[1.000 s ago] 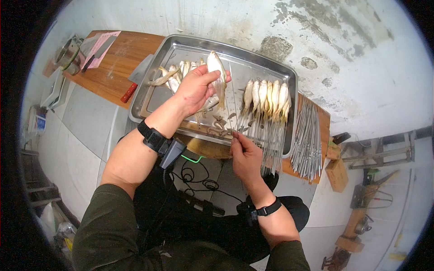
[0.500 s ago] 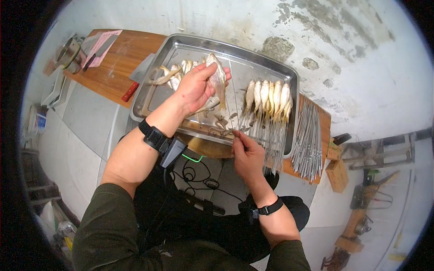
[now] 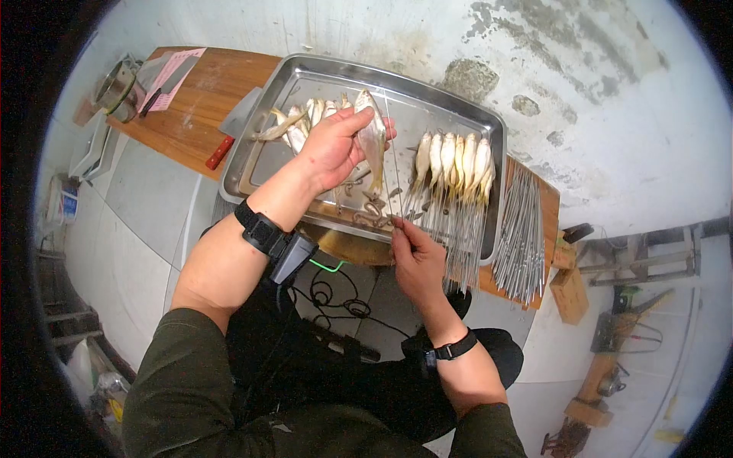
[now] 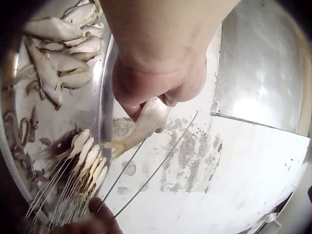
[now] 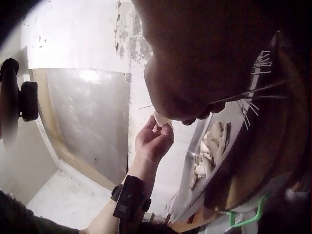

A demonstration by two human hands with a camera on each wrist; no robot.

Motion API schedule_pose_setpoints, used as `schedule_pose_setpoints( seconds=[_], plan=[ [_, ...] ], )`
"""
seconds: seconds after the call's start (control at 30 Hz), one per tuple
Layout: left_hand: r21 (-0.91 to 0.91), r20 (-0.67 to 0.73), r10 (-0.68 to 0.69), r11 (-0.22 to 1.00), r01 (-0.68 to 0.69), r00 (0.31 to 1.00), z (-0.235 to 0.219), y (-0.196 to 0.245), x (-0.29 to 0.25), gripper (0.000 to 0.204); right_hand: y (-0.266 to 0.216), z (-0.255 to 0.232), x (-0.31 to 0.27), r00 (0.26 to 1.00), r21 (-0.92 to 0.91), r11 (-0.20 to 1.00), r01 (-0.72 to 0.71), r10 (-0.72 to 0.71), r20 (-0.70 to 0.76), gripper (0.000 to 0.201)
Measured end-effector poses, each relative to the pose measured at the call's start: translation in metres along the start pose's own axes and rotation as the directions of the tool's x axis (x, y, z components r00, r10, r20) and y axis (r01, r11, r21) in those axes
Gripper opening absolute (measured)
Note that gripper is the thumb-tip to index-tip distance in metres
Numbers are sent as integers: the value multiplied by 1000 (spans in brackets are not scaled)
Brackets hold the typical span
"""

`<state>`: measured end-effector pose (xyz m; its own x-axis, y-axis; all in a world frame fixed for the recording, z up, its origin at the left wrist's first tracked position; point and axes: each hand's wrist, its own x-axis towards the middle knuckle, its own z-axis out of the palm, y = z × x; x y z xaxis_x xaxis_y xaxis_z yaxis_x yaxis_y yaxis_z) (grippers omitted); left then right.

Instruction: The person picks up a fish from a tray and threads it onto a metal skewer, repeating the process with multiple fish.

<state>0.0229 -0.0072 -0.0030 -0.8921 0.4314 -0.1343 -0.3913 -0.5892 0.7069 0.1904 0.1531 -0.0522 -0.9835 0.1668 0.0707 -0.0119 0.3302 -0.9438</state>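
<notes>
In the head view, my left hand point(image 3: 334, 150) grips a small silvery fish point(image 3: 372, 136), head up and tail down, above the tray. My right hand point(image 3: 418, 261) pinches two thin metal skewers point(image 4: 160, 158) at their lower ends. The left wrist view shows one skewer running up to the fish's body near the tail side, its tip hidden there. The other passes beside the fish with its tip bare. Several skewered fish point(image 3: 450, 160) lie in a row at the tray's right, and a pile of loose fish point(image 3: 296, 137) lies at the left.
The steel tray point(image 3: 500, 149) sits on a wooden board point(image 3: 229, 80). Many bare skewers point(image 3: 521, 237) lie right of it. Small dark scraps point(image 3: 372, 215) are near its front edge. A red-handled knife point(image 3: 220, 153), a black-handled knife point(image 3: 162, 93) and a metal pot point(image 3: 117, 90) are at the left.
My left hand and the fish have shifted slightly to the right, beside the skewers. The right hand has stayed almost still, still pinching the skewers.
</notes>
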Motion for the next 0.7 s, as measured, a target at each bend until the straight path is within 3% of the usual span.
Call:
schedule_pose_setpoints(
  seconds=[0.17, 0.4, 0.47, 0.57, 0.7],
  plan=[
    [15, -13, -6, 1000, 6, 1000, 2, -2, -1, 23, 5, 4, 3, 997, 12, 998, 64, -63, -38, 24],
    [-3, -10, -58, 998, 58, 998, 1, -8, 1, 26, 8, 7, 6, 997, 21, 998, 58, -57, -47, 23],
    [-18, -20, -65, 998, 65, 998, 3, -9, 0, 26, 6, 7, 6, 999, 11, 1000, -21, 22, -40, 24],
    [3, -18, -62, 998, 62, 998, 4, -8, -2, 26, 16, 11, 7, 996, 9, 999, 42, -41, -80, 24],
    [16, -39, -66, 998, 66, 997, 5, -9, -2, 26, 10, 11, 8, 998, 30, 999, 16, -14, -66, 25]
  ],
)
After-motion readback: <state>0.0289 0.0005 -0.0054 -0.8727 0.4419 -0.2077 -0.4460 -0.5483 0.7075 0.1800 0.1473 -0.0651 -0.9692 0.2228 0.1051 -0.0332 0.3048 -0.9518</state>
